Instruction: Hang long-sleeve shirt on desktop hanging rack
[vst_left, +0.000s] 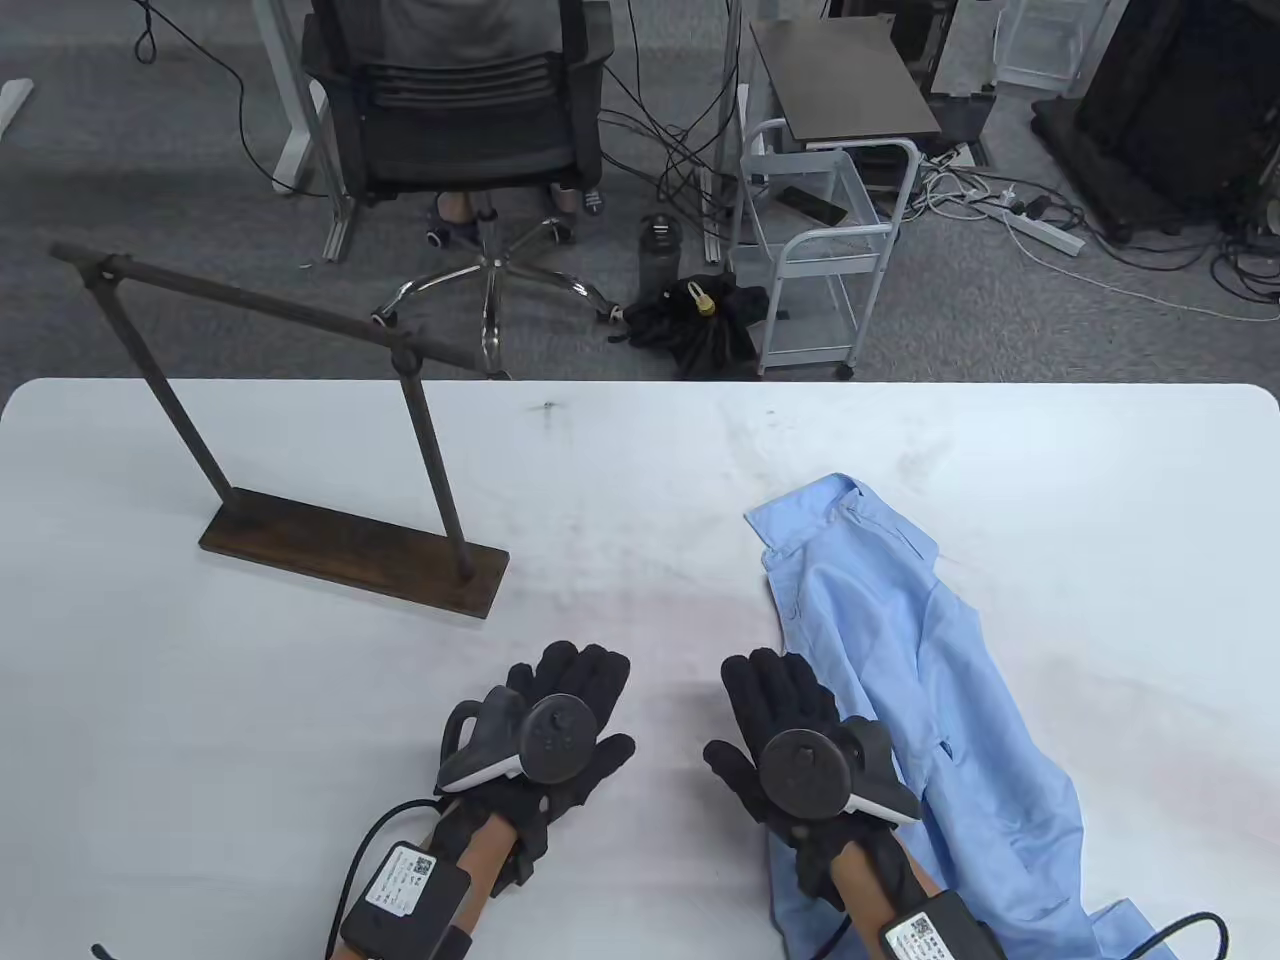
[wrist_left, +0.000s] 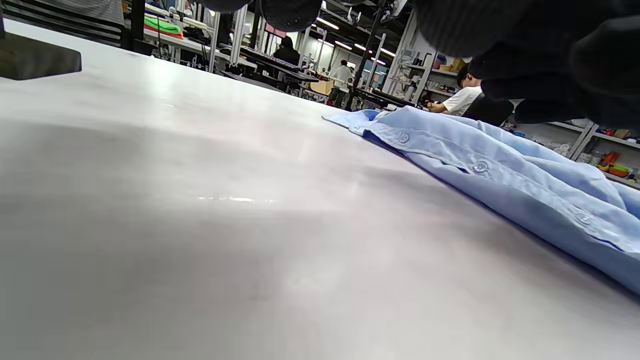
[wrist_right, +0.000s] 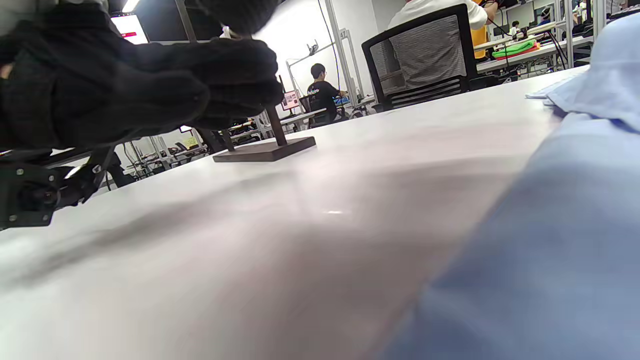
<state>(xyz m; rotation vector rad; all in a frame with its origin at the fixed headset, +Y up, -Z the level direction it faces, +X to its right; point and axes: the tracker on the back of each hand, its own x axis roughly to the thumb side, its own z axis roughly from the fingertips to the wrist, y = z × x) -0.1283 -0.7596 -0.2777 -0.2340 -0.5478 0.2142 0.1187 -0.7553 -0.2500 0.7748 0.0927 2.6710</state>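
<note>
Left hand (vst_left: 560, 715): near centre, over bare table (vst_left: 250, 720), fingers loosely curled, holding nothing. Right hand (vst_left: 790, 730): beside it, at shirt's left edge, fingers loose; contact with cloth cannot be told. Shirt (vst_left: 900, 680): light blue, lying crumpled at right, collar far. Rack (vst_left: 300, 440): far left, upright on wooden base, bar bare.

Light-blue shirt (vst_left: 900, 690) crumpled flat on table, dark rack (vst_left: 300, 440) upright, bare
</note>
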